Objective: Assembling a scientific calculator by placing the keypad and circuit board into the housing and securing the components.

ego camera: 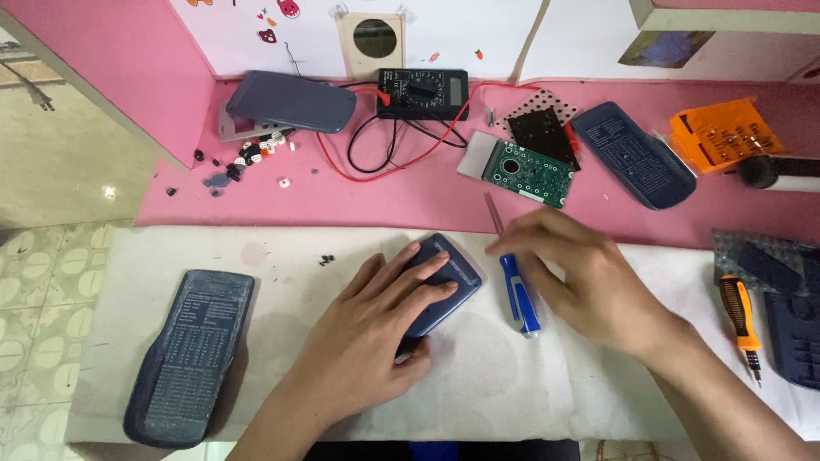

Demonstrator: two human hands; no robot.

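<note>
My left hand (pixel 376 329) lies flat over a dark blue calculator body (pixel 448 277) on the white cloth (pixel 530 384), pressing it down with the fingers spread along its top. My right hand (pixel 581 273) rests just to its right, fingers curled around the shaft of a blue-handled screwdriver (pixel 519 294) whose handle points toward me. The screwdriver tip (pixel 493 209) reaches toward the pink desk. A second dark blue calculator cover (pixel 190 354) lies face down at the left of the cloth.
On the pink desk (pixel 410 201) sit a black multimeter (pixel 423 92) with red and black leads, a green circuit board (pixel 528 173), a black keypad sheet (pixel 542 132), another blue cover (pixel 632 154), a grey-blue case (pixel 290 100), loose keys (pixel 252 155) and an orange bit holder (pixel 722 132). An orange screwdriver (pixel 740 316) lies right.
</note>
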